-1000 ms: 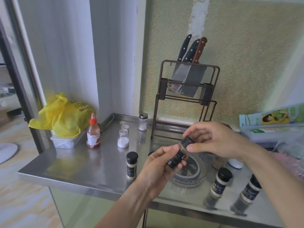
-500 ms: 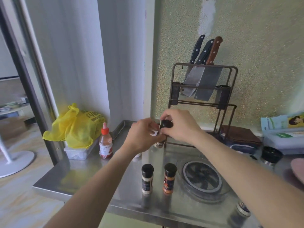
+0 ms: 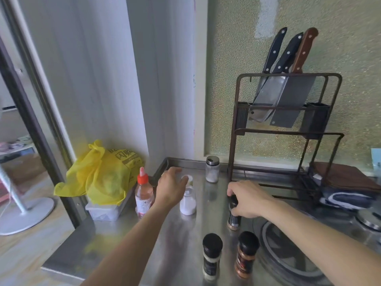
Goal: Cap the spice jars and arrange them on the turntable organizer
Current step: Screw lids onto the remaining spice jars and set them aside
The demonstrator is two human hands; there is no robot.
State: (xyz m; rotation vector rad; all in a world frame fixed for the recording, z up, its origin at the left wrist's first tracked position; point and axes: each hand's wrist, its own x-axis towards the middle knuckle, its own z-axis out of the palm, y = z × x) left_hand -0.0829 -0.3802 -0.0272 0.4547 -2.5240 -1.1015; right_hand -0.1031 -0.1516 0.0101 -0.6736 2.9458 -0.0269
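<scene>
**Some jars capped, none on the turntable yet**

Your right hand [image 3: 248,200] is wrapped around the top of a dark spice jar [image 3: 234,218] that stands on the bench [image 3: 181,254]. Your hand hides the cap, so it is hard to tell if the cap is on tight.

Your left hand [image 3: 172,187] is open, with the fingers spread wide, and it holds nothing. Just beside its fingertips is a small white lid [image 3: 188,178]. Right under the hand stands a clear jar of white powder [image 3: 187,202]. That jar looks like it has no lid on, so the white lid may be for it.

Closer to you than your right hand stand two more jars, side by side. One is a white-spice jar [image 3: 212,255] and one is a red-spice jar [image 3: 246,254]. Both have black caps on.

Past your left hand, near the wall, is a glass shaker [image 3: 212,169] with a silver top.

The turntable [image 3: 274,263] lies under your right arm. The part you can see has no jars on it.

So a few caps look done. The powder jar needs its lid, and all the jars need to go on the turntable.
</scene>
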